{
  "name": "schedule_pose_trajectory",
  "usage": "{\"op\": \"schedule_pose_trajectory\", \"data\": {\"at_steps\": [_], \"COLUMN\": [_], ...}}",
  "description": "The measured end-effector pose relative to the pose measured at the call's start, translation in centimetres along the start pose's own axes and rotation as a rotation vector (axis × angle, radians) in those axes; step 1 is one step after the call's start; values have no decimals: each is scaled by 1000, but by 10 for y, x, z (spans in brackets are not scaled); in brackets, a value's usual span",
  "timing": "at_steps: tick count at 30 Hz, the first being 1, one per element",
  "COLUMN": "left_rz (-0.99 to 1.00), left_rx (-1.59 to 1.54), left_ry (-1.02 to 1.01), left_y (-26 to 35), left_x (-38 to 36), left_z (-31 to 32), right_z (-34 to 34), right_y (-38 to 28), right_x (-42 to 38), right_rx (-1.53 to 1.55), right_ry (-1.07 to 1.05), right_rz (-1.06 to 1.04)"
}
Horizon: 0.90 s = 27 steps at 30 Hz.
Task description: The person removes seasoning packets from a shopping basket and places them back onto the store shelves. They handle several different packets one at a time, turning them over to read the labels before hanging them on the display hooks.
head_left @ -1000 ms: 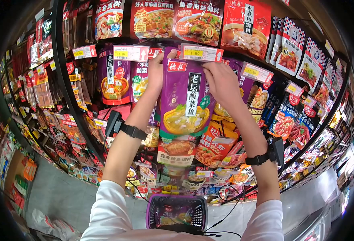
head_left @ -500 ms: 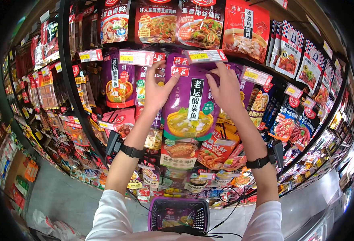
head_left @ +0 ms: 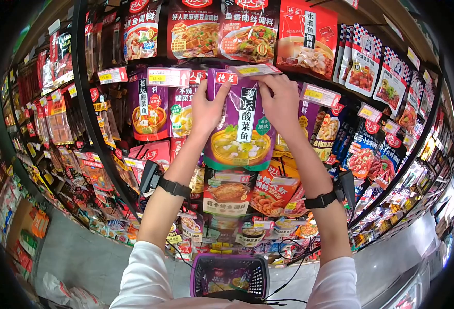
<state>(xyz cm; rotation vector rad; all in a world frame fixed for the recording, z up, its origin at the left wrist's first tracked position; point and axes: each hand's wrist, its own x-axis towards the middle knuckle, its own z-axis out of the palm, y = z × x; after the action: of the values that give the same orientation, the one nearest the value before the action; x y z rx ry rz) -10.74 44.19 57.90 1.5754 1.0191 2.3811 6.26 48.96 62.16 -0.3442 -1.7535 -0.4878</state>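
Purple seasoning packet (head_left: pixel 240 123) hangs up at the shelf hook, under a yellow price tag (head_left: pixel 255 69); left hand (head_left: pixel 208 109) pinches its top-left edge, right hand (head_left: pixel 279 102) clamps the top-right corner, purple basket (head_left: pixel 229 274) below.

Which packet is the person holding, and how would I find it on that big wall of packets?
Start at the wall of hanging sauce packets and go to the middle row with yellow price tags. The purple pouch is gripped at its top corners by the left hand and right hand. It shows a yellow bowl of fish soup and a white strip with black characters.
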Motion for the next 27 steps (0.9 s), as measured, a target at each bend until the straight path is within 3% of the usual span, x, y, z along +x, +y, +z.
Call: {"op": "schedule_pose_trajectory", "data": {"at_steps": [6,7,10,11,14,17,20,27], "left_rz": [7,-117,245,232,462,651,514,466], "left_rx": [54,36,396,449,657,916,1026,1112], "left_ry": [23,-28,192,164,209,1,-309,-340], "left_y": [-18,-8,-22,-27,-13,-24,-17,-43], "left_x": [-3,-5,-6,-15,-53,-74,-96,-59], "left_z": [-3,-5,-1,-2,-4,-6,12,28], "right_z": [9,15,17,16,9,-4,-13,-70], "right_y": [2,4,5,4,-8,-25,-44,-83], "right_x": [-10,-11,-10,-13,-29,-58,-89,-182], "right_rx": [-3,-25,-42,-40,-175,-68,52,403], "right_ry": [-125,-116,-127,-139,75,-49,-50,-312], "right_rz": [156,145,137,143,-77,-105,-25,32]}}
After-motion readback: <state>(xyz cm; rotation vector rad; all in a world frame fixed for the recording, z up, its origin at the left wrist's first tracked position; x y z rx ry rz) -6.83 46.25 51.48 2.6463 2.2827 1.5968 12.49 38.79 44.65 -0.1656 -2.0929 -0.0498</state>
